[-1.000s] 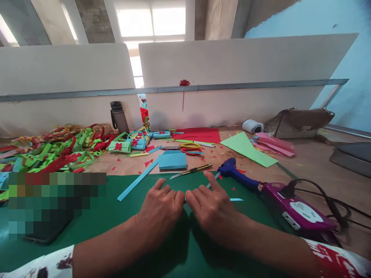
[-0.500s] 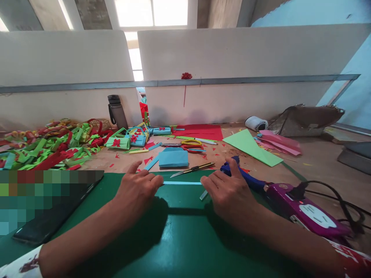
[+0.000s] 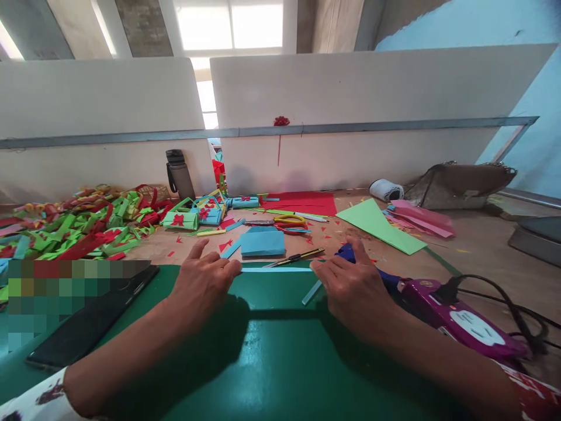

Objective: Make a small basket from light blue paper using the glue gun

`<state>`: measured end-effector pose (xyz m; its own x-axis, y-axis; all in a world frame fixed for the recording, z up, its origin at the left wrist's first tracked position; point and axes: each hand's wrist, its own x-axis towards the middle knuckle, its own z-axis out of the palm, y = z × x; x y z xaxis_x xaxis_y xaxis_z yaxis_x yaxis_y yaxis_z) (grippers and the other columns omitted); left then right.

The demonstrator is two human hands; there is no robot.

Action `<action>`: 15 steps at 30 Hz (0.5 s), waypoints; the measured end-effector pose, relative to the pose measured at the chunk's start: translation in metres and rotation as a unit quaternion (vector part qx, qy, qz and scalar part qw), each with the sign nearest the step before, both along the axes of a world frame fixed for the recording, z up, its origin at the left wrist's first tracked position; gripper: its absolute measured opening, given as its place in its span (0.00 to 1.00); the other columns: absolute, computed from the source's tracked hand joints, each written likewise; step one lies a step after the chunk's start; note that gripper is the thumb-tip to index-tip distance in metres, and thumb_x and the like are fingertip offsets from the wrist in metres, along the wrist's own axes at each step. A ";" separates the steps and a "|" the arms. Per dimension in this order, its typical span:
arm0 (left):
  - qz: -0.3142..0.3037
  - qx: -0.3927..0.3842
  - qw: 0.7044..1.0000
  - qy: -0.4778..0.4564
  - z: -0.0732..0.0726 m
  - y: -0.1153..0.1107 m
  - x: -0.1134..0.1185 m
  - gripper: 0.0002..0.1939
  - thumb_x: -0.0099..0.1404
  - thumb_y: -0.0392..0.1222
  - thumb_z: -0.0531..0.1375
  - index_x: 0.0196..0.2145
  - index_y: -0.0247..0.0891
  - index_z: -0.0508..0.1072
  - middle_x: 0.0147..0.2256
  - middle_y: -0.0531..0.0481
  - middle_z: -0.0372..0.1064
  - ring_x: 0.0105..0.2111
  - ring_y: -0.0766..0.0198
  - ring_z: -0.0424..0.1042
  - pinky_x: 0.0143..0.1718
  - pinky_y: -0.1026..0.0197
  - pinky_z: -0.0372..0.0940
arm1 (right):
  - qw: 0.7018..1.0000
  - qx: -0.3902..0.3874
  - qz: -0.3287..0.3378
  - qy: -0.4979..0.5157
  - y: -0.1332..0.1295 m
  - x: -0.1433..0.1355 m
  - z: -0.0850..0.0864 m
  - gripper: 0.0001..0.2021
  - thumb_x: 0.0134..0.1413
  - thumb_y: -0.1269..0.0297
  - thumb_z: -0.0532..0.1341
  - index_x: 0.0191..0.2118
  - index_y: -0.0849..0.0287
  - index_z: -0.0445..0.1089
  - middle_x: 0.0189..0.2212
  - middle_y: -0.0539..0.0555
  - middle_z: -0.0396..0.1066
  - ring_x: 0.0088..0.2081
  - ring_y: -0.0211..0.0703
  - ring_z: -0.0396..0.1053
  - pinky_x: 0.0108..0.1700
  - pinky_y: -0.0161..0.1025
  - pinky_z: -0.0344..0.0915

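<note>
A narrow light-blue strip (image 3: pixel 276 270) is stretched level between my two hands, above the green mat (image 3: pixel 263 362). My left hand (image 3: pixel 204 275) pinches its left end, index finger raised. At the right end my right hand (image 3: pixel 350 278) pinches it in the same way. Beside my right hand, a translucent stick (image 3: pixel 311 293) partly shows. Just beyond the strip sits a folded blue paper piece (image 3: pixel 263 241), with a utility knife (image 3: pixel 298 256) to its right. A blue tool (image 3: pixel 346 252) is partly hidden behind my right hand.
Scissors (image 3: pixel 291 222) and red paper (image 3: pixel 307 203) lie farther back. Left are a paper-strip pile (image 3: pixel 96 219), small paper bags (image 3: pixel 180 220), a bottle (image 3: pixel 179 175) and a black phone (image 3: pixel 92 321). Right are green paper (image 3: pixel 379 225) and a purple power strip (image 3: pixel 460 321).
My hands have moved slightly apart and up in the view, showing more of the strip. More of the translucent stick is visible. The view has tilted slightly.
</note>
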<state>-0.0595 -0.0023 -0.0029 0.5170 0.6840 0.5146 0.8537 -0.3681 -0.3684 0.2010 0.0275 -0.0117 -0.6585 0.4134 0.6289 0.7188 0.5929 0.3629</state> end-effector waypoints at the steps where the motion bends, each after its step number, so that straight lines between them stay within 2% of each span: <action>1: 0.009 0.001 1.000 0.005 0.000 0.001 -0.002 0.15 0.56 0.25 0.49 0.25 0.38 0.72 0.17 0.52 0.68 0.21 0.62 0.68 0.48 0.46 0.55 | 1.000 0.004 -0.009 0.000 0.002 0.002 0.001 0.16 0.41 0.85 0.48 0.23 0.64 0.70 0.15 0.51 0.65 0.20 0.40 0.62 0.53 0.58 0.49; 4: 0.041 -0.005 0.999 0.017 -0.002 0.005 -0.005 0.14 0.55 0.25 0.50 0.25 0.37 0.72 0.17 0.50 0.68 0.22 0.60 0.69 0.48 0.46 0.56 | 0.999 0.025 -0.040 0.009 0.007 0.008 0.005 0.15 0.43 0.84 0.48 0.24 0.65 0.70 0.15 0.52 0.66 0.20 0.41 0.62 0.49 0.56 0.53; 6: 0.045 -0.005 0.999 0.014 -0.004 0.006 -0.004 0.15 0.55 0.25 0.50 0.25 0.37 0.72 0.17 0.50 0.68 0.21 0.60 0.69 0.48 0.45 0.56 | 0.998 0.043 -0.034 0.028 0.005 0.007 0.008 0.15 0.50 0.83 0.48 0.29 0.67 0.72 0.17 0.54 0.69 0.22 0.42 0.64 0.48 0.55 0.54; 8: 0.026 -0.004 1.000 0.008 -0.006 0.004 0.003 0.15 0.56 0.24 0.49 0.25 0.37 0.72 0.17 0.51 0.68 0.21 0.61 0.69 0.49 0.46 0.57 | 0.998 0.053 0.007 0.039 -0.003 0.001 0.010 0.12 0.58 0.74 0.51 0.37 0.70 0.71 0.26 0.58 0.73 0.31 0.46 0.69 0.50 0.56 0.53; 10: -0.006 -0.009 1.000 0.005 -0.008 0.000 0.015 0.15 0.56 0.23 0.49 0.23 0.37 0.70 0.16 0.51 0.68 0.21 0.61 0.68 0.48 0.46 0.57 | 0.997 0.056 0.040 0.029 -0.013 -0.008 0.008 0.16 0.60 0.64 0.54 0.46 0.72 0.67 0.39 0.64 0.73 0.43 0.54 0.67 0.53 0.61 0.48; 11: -0.019 -0.013 1.000 0.004 -0.009 -0.003 0.022 0.15 0.56 0.23 0.49 0.23 0.36 0.70 0.16 0.52 0.67 0.20 0.61 0.68 0.48 0.46 0.57 | 0.997 0.056 0.050 0.021 -0.017 -0.013 0.006 0.18 0.60 0.61 0.54 0.47 0.73 0.67 0.41 0.65 0.73 0.45 0.56 0.66 0.54 0.62 0.46; 13: -0.050 -0.014 0.999 -0.006 -0.011 -0.009 0.035 0.14 0.57 0.24 0.49 0.22 0.36 0.69 0.16 0.52 0.66 0.19 0.62 0.66 0.47 0.46 0.58 | 0.998 0.046 0.052 0.003 -0.023 -0.020 0.000 0.15 0.60 0.66 0.54 0.47 0.73 0.67 0.38 0.64 0.73 0.42 0.54 0.67 0.54 0.61 0.46; 15: -0.075 -0.021 0.997 -0.013 -0.013 -0.016 0.047 0.14 0.58 0.24 0.48 0.22 0.36 0.67 0.16 0.52 0.65 0.19 0.62 0.66 0.47 0.46 0.59 | 0.998 0.030 0.054 -0.019 -0.026 -0.024 -0.005 0.12 0.58 0.75 0.51 0.41 0.71 0.70 0.28 0.59 0.73 0.34 0.48 0.68 0.54 0.59 0.48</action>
<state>-0.0122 -0.0187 -0.0160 0.6020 0.6210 0.5020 0.7969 -0.5066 -0.3290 0.1766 0.0019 -0.0165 -0.7204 0.3011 0.6248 0.6373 0.6427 0.4252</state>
